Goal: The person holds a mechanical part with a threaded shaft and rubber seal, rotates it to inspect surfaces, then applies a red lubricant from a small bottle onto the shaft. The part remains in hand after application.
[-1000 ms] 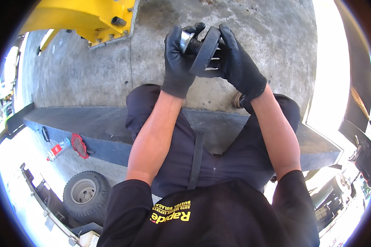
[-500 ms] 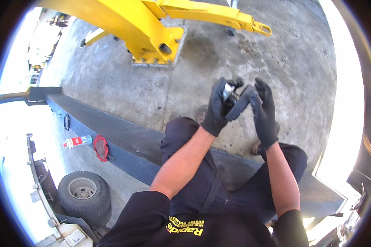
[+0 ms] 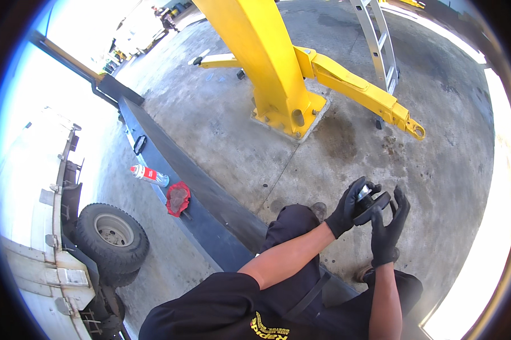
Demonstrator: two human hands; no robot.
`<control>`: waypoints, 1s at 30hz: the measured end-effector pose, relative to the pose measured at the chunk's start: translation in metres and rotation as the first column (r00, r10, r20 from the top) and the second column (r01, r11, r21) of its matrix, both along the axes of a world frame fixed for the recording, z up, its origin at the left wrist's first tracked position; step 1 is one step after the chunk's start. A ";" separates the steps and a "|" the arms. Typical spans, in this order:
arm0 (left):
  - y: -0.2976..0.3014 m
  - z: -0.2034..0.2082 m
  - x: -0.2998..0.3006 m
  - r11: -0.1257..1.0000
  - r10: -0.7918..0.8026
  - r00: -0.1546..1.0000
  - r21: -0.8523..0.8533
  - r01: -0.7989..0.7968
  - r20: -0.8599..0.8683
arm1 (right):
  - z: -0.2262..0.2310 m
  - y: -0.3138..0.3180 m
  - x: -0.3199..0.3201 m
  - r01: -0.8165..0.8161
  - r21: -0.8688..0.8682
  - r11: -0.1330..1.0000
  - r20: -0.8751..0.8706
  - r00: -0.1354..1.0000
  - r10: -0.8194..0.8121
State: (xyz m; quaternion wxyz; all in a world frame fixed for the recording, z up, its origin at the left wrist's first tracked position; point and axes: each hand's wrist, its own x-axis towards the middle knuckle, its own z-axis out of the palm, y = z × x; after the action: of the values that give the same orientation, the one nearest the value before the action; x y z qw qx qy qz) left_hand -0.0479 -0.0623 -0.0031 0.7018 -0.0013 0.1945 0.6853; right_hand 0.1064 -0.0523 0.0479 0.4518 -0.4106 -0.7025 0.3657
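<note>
In my gloved left hand (image 3: 345,208) is a round black part, a thick disc (image 3: 371,212) with a shiny silver metal piece at its centre. The fingers wrap around its left side, and the disc is tilted. Close by on the right is my gloved right hand (image 3: 389,231), fingers raised and apart, its thumb near the disc's lower edge. Whether that thumb touches the disc I cannot tell. Both hands are above the concrete floor in front of my knees.
A yellow lift post (image 3: 278,73) with a swing arm (image 3: 357,85) stands ahead, near a ladder (image 3: 380,45). On the dark ledge (image 3: 210,226) at left are a spray can (image 3: 150,174), a red cloth (image 3: 178,198) and a black ring-shaped piece (image 3: 140,144). A truck wheel (image 3: 113,232) is beyond.
The view has turned up and left, so the scene sits lower and further right. My left hand keeps hold of the disc, which now shows more of its face. The right hand's fingers have spread.
</note>
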 end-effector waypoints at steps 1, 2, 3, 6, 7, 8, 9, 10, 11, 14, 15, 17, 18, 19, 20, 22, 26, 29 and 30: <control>0.000 -0.007 -0.001 0.999 -0.032 0.997 0.010 0.032 0.071 | -0.007 0.000 -0.007 -0.008 -0.289 0.957 -0.187 0.981 -0.048; -0.001 -0.010 -0.003 0.999 -0.025 0.998 0.028 0.024 0.063 | -0.009 0.006 -0.003 -0.197 -0.546 0.814 -0.344 0.939 -0.004; -0.003 -0.012 -0.004 0.999 -0.017 0.998 0.042 0.015 0.061 | -0.005 0.012 0.004 -0.394 -0.716 0.576 -0.490 0.871 -0.013; 0.000 -0.021 -0.003 0.996 0.078 0.973 0.063 -0.066 -0.219 | -0.008 0.007 -0.002 -0.568 -0.742 0.356 -0.628 0.775 -0.071; 0.002 -0.018 -0.001 0.995 0.090 0.952 0.070 -0.073 -0.292 | -0.012 0.009 0.000 -0.552 -0.746 0.373 -0.621 0.778 -0.091; 0.004 -0.015 0.000 0.994 0.102 0.926 0.076 -0.079 -0.365 | -0.018 0.011 0.002 -0.535 -0.750 0.389 -0.615 0.781 -0.110; 0.004 -0.016 0.001 0.993 0.086 0.917 0.105 -0.048 -0.389 | -0.026 0.009 0.007 -0.518 -0.740 0.429 -0.607 0.789 -0.094; 0.004 -0.010 0.004 0.994 0.071 0.924 0.108 -0.033 -0.376 | -0.033 0.010 0.013 -0.499 -0.725 0.475 -0.599 0.797 -0.077; 0.004 -0.005 0.008 0.994 0.056 0.930 0.112 -0.016 -0.363 | -0.040 0.011 0.019 -0.479 -0.707 0.520 -0.590 0.805 -0.061; 0.001 -0.006 0.009 0.989 0.050 0.933 0.148 0.003 -0.355 | -0.002 -0.004 0.000 -0.257 -0.553 0.793 -0.399 0.917 0.019; 0.004 -0.008 0.010 0.984 0.072 0.924 0.181 -0.003 -0.376 | 0.005 -0.007 -0.008 -0.163 -0.442 0.882 -0.352 0.936 -0.003; 0.005 -0.013 0.008 0.982 0.070 0.881 0.186 0.020 -0.468 | 0.008 -0.007 -0.012 -0.072 -0.352 0.933 -0.349 0.935 -0.060; 0.004 -0.009 0.005 0.986 0.041 0.843 0.157 0.051 -0.536 | 0.006 -0.006 -0.011 -0.072 -0.388 0.919 -0.388 0.917 -0.092; 0.005 -0.005 0.002 0.989 0.012 0.800 0.125 0.079 -0.600 | 0.005 -0.005 -0.009 -0.074 -0.423 0.903 -0.425 0.897 -0.125; 0.007 -0.003 0.000 0.989 0.023 0.756 0.128 0.080 -0.655 | 0.000 0.001 -0.004 -0.171 -0.490 0.854 -0.498 0.860 -0.114; 0.008 -0.003 -0.004 0.989 0.050 0.656 0.129 0.073 -0.753 | 0.008 0.013 0.001 -0.377 -0.583 0.720 -0.633 0.766 -0.111; 0.005 0.009 0.002 0.989 -0.031 0.566 0.057 0.137 -0.824 | 0.021 0.024 0.009 -0.135 -0.240 0.961 0.006 0.990 0.141; 0.003 0.031 0.006 0.984 -0.071 0.436 0.008 0.178 -0.897 | -0.020 0.032 0.034 -0.103 -0.358 0.928 -0.033 0.995 0.097; 0.003 0.025 0.007 0.988 -0.084 0.413 -0.021 0.155 -0.907 | -0.027 0.029 0.034 -0.123 -0.424 0.897 -0.134 0.988 0.072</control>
State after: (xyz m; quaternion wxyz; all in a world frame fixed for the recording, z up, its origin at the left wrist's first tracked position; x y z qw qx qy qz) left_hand -0.0409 -0.0597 0.0222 0.5338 0.4040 0.5178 0.5327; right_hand 0.1409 -0.0237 0.0211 0.3704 -0.4429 -0.5968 0.5572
